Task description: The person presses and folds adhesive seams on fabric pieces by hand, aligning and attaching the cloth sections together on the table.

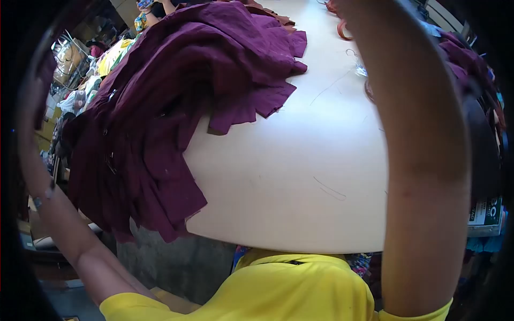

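Both my arms are raised past the edges of the head view, so neither hand shows. My left forearm (59, 214) runs up along the left edge and fades into the dark rim. My right forearm (425, 160) rises close to the camera and leaves at the top. Between them, a large heap of maroon cloth pieces (160, 107) lies on the pale table (284, 187) and hangs over its left edge. Whether my hands hold anything is hidden.
Loose threads (329, 188) lie on the table. Reddish-brown strips (342, 29) and a small clear packet (361, 69) are at the far right. More maroon cloth (463, 56) sits beyond my right arm. Another person's arm (152, 18) shows at the upper left, near piled fabrics (115, 56).
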The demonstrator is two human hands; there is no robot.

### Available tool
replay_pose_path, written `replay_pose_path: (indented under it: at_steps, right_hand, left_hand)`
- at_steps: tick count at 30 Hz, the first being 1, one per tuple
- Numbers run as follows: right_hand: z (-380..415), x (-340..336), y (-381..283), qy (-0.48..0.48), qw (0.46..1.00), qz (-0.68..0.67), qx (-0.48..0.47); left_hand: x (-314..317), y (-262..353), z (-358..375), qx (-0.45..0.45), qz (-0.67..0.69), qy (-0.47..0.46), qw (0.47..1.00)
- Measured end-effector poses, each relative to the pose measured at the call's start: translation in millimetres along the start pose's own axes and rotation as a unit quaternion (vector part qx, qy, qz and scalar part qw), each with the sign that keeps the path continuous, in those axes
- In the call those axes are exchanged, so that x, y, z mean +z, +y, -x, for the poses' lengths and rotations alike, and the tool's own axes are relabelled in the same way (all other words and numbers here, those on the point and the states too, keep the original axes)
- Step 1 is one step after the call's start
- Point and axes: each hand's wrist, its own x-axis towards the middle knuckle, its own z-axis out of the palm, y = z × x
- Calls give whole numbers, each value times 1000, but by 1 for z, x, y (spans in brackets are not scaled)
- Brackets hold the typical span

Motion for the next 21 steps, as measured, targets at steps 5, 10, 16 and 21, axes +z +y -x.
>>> replay_pose_path:
  at_steps: [5, 10, 16, 21]
  right_hand:
    - [24, 39, -12, 57, 997, 32, -50]
    - [130, -3, -33, -45, 993, -94, -59]
    - [236, -102, 5, -105, 992, -8, -75]
    - [248, -240, 100, -154, 955, 249, 42]
  left_hand:
    - [58, 26, 80, -52, 98, -409, 906]
    - [77, 14, 106, -76, 15, -407, 910]
    - [50, 129, 103, 3, 20, -238, 971]
    - [57, 291, 134, 202, 209, -395, 871]
